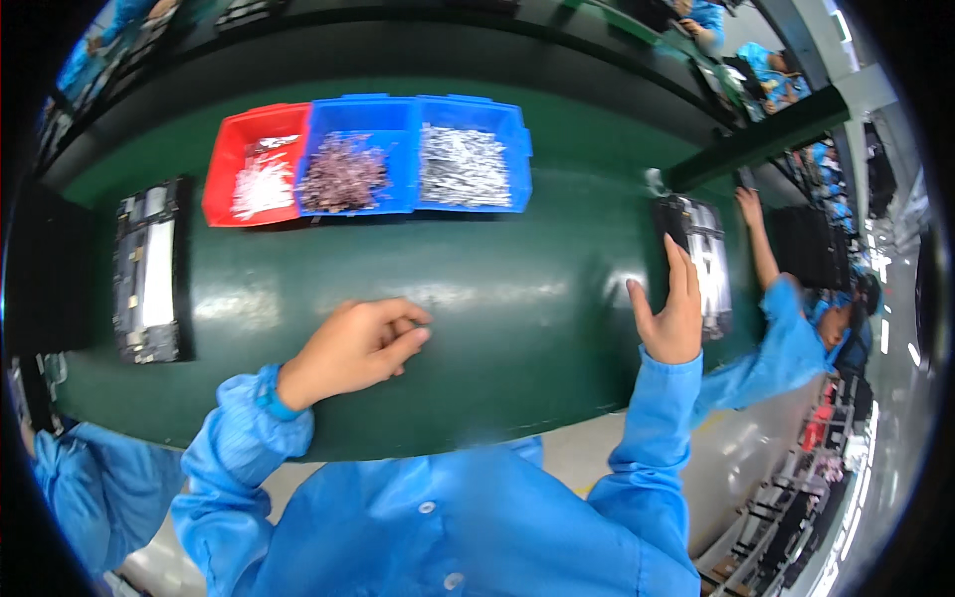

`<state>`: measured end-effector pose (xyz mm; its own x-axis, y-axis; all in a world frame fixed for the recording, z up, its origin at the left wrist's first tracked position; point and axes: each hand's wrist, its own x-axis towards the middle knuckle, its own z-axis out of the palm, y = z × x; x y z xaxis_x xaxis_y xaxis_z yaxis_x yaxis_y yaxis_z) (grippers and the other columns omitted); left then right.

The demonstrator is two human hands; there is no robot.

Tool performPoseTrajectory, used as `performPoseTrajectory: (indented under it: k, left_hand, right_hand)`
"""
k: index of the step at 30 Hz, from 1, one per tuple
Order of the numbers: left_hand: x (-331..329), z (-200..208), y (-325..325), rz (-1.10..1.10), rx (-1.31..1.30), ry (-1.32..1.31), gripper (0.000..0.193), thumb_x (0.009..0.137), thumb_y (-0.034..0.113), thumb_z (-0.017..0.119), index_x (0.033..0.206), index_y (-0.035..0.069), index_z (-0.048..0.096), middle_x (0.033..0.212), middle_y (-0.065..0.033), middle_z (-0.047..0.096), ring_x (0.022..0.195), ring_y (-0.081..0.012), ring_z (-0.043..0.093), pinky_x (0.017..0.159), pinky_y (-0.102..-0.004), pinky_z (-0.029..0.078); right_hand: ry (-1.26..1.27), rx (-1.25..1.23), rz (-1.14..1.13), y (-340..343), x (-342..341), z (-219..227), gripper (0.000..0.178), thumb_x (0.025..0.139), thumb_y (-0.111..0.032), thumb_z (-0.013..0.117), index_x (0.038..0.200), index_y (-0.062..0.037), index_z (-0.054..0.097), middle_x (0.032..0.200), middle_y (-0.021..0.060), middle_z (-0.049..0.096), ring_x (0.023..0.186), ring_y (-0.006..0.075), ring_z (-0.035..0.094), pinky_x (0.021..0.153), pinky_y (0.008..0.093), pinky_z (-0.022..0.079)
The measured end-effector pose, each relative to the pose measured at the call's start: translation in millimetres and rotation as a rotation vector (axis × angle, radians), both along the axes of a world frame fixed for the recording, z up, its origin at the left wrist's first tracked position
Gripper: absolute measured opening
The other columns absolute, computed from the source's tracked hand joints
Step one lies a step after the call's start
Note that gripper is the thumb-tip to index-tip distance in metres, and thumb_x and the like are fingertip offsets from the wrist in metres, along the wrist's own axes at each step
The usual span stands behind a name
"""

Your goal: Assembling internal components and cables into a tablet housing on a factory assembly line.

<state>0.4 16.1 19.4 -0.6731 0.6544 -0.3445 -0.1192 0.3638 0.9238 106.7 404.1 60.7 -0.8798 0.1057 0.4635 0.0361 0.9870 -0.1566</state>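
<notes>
My left hand [353, 343] is over the middle of the green table, thumb and fingers curled in; whatever is inside them, if anything, is hidden. At the right, my right hand [671, 308] reaches out with thumb and fingers apart, at the near left side of a stack of flat black-and-silver electronic units [708, 254]. Its fingertips overlap the stack's edge, and I cannot tell whether they touch it. A similar stack of flat units with circuit boards and white panels [157, 274] lies at the left end of the table.
Across the table stand a red bin [224, 164] with small white-and-pink strips, a blue bin [363, 117] with brownish small parts, and another blue bin [522, 164] with silvery ones. A green metal bar [761, 139] crosses at the far right. A co-worker's arm [761, 244] is beyond the right stack.
</notes>
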Motion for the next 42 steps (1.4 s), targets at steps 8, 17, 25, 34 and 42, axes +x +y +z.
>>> performPoseTrajectory:
  k: [8,17,25,34,42]
  left_hand:
    - [-27.3,-12.1,2.5,0.498,0.072,0.872,0.007,0.093,0.003,0.074,0.099,0.000,0.073,0.076,-0.0015,0.066,0.059,-0.0041,0.055,0.052,-0.0206,0.042]
    - [-50.0,-29.5,-22.9,0.657,-0.065,1.035,0.025,0.084,0.003,0.082,0.108,0.005,0.073,0.062,-0.0006,0.045,0.050,-0.0087,0.041,0.047,-0.0282,0.037]
    - [-57.2,-30.8,-22.0,0.623,-0.181,1.165,0.030,0.084,0.006,0.083,0.112,0.008,0.074,0.064,-0.0019,0.045,0.051,-0.0124,0.042,0.049,-0.0307,0.039]
    - [-56.8,-30.7,-19.1,0.625,-0.078,1.138,0.019,0.086,0.000,0.081,0.105,0.001,0.077,0.066,0.0019,0.042,0.059,-0.0062,0.038,0.052,-0.0264,0.031]
    - [-55.3,-29.2,-22.5,0.775,0.207,0.687,0.017,0.098,0.004,0.073,0.113,-0.002,0.074,0.068,0.0104,0.044,0.059,0.0000,0.036,0.052,-0.0206,0.029]
  right_hand:
    - [0.128,-0.476,-0.080,20.5,-165.9,-93.1,0.019,0.093,-0.021,0.075,0.102,-0.0042,0.076,0.070,0.0062,0.071,0.062,0.0145,0.065,0.061,0.0311,0.050]
    - [0.201,-0.862,-0.063,6.5,-175.4,-82.4,0.024,0.102,-0.025,0.070,0.102,-0.0011,0.073,0.056,-0.0064,0.054,0.052,-0.0001,0.041,0.048,0.0235,0.027]
    - [0.199,-0.938,0.007,11.4,-176.5,-94.8,0.025,0.099,-0.021,0.073,0.086,0.0007,0.070,0.059,-0.0114,0.044,0.056,-0.0014,0.032,0.051,0.0243,0.020]
    - [0.193,-0.958,0.020,10.6,-171.7,-97.6,0.026,0.099,-0.022,0.074,0.086,0.0004,0.070,0.060,-0.0109,0.046,0.056,-0.0010,0.034,0.051,0.0236,0.023]
    - [0.192,-0.940,0.016,12.0,-175.3,-95.7,0.025,0.099,-0.020,0.073,0.086,0.0006,0.070,0.061,-0.0105,0.047,0.057,-0.0012,0.035,0.051,0.0236,0.023]
